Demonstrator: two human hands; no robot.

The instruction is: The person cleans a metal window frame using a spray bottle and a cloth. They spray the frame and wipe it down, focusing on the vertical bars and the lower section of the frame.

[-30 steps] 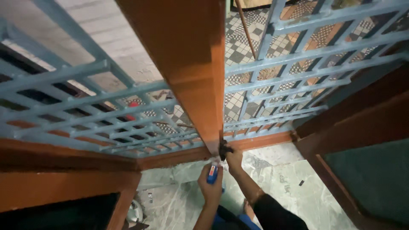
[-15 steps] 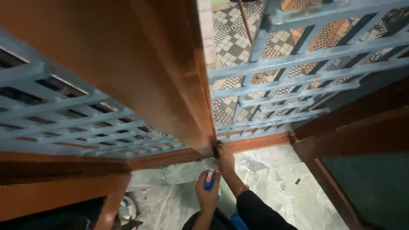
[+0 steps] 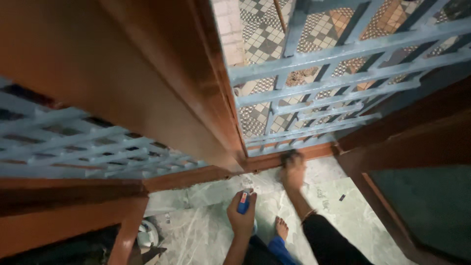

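Our left hand [image 3: 241, 216] is wrapped tight around a small blue container [image 3: 244, 202] with a red-and-white patch, held upright over the pale green marbled floor [image 3: 338, 216]; we cannot see what is inside it. Our right hand [image 3: 292, 172] is stretched forward, fingers closed on a dark wad, perhaps a cloth [image 3: 290, 157], pressed against the brown wooden sill [image 3: 274, 160] at the foot of the frame. It is blurred, so we cannot tell exactly what it is. Just left of it rises the brown wooden post [image 3: 196, 88]. On both sides stand light blue metal grilles [image 3: 324, 83], with patterned tiles [image 3: 265, 39] showing through them. A bare foot [image 3: 281, 228] rests on the floor below the right forearm.
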